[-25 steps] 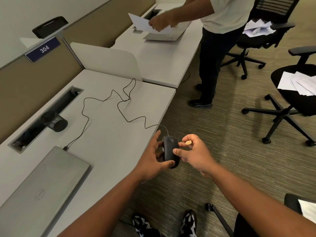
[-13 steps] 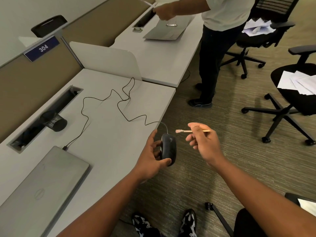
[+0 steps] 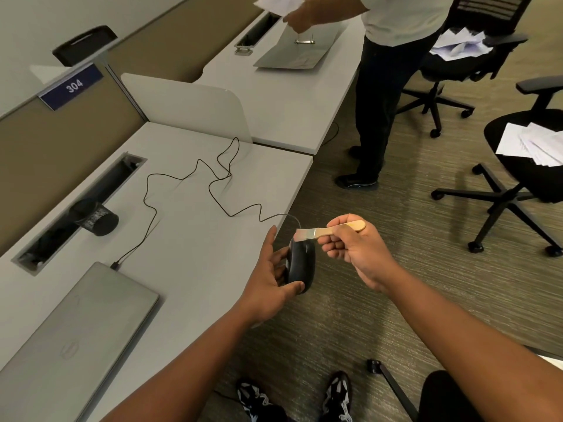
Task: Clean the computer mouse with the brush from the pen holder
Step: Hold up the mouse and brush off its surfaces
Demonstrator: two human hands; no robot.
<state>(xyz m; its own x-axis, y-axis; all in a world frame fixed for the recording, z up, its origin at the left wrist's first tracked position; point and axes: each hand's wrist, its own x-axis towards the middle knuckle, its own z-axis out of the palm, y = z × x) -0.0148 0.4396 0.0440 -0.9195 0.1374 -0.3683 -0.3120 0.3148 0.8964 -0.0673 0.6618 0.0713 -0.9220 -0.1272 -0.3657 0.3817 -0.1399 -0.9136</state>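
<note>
While left hand (image 3: 268,278) grips mouse (image 3: 301,266) and right hand (image 3: 356,248) pinches brush (image 3: 329,231), bristles at its front; cleaning underway, unfinished.

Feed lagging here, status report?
Left hand grips mouse off desk edge. Right hand pinches brush, bristles at mouse's front. Nothing blocking.

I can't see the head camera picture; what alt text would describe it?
A person's left hand holds a black computer mouse beside a grey desk, while the right hand touches a small wooden-handled brush to its front end.
</note>
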